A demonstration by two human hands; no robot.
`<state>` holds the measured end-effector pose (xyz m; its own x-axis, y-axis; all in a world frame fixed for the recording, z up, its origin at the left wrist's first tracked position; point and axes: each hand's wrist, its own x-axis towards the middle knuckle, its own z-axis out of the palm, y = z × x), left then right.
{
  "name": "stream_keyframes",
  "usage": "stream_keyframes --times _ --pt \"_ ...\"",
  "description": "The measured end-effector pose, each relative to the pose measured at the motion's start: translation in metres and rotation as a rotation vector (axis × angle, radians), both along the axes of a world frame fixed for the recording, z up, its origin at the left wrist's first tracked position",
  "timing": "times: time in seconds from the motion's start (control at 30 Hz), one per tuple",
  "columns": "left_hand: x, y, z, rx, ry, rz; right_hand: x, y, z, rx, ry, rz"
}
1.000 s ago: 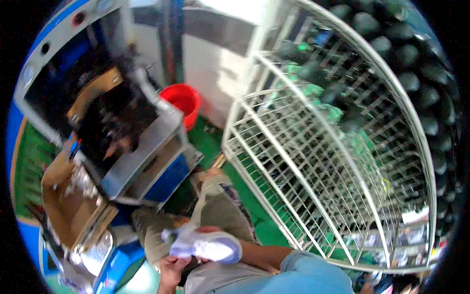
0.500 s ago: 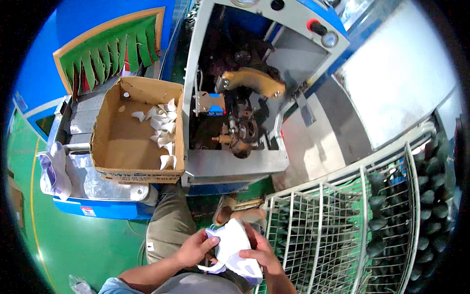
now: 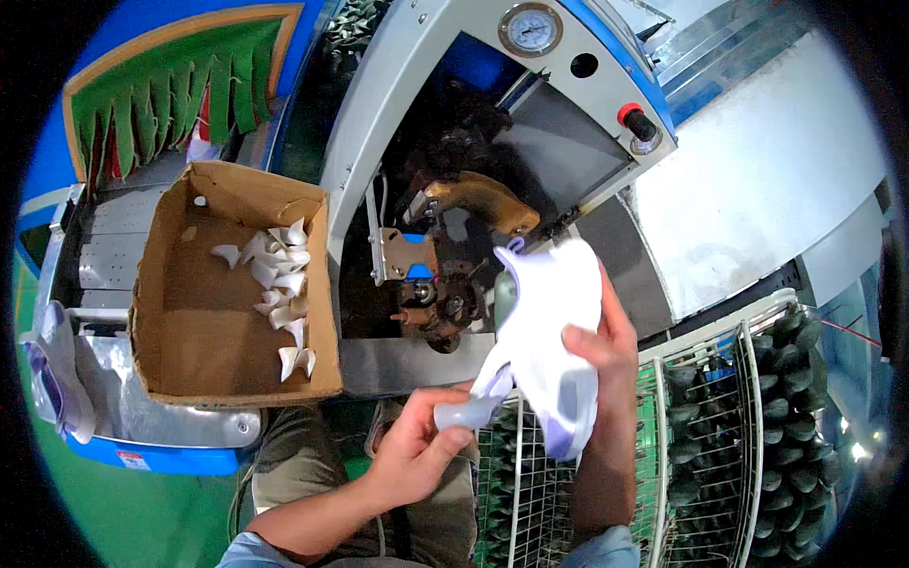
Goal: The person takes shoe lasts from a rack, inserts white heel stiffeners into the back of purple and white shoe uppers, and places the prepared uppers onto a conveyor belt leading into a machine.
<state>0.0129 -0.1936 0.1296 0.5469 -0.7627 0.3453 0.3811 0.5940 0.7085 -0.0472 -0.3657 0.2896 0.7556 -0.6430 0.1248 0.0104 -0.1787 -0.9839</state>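
My right hand [image 3: 606,346] grips a white shoe upper [image 3: 559,322] with lavender trim, its fingers along the right side and the thumb across the front. The upper is raised before the machine's opening. My left hand [image 3: 417,445] is closed, thumb and fingers pinching a pale, smooth curved piece [image 3: 464,415] at the lower left of the upper, where a white strap-like part meets it. Whether that piece is joined to the upper I cannot tell. A cardboard box [image 3: 213,364] to the left holds several white curved pieces [image 3: 270,275].
The machine [image 3: 407,364] stands ahead, with a brown curved pad [image 3: 483,201], a gauge [image 3: 530,30] and a red-and-black knob [image 3: 639,123]. Another shoe upper [image 3: 57,374] lies at far left. A wire rack [image 3: 658,445] with dark shoe lasts [image 3: 791,417] is at right.
Both hands and the shoe upper have risen from my lap toward the machine and turned. My left hand has shifted to the pale piece at its lower left. The view has moved closer.
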Motion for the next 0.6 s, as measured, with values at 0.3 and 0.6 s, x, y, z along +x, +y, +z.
stream_keyframes --times 0.3,0.6 --pt "0.021 -0.08 -0.004 0.009 0.551 -0.132 0.085 -0.037 0.041 -0.509 0.613 0.034" --pt "0.036 -0.05 0.007 0.018 0.495 -0.177 0.109 -0.069 0.028 -0.636 0.497 -0.033"
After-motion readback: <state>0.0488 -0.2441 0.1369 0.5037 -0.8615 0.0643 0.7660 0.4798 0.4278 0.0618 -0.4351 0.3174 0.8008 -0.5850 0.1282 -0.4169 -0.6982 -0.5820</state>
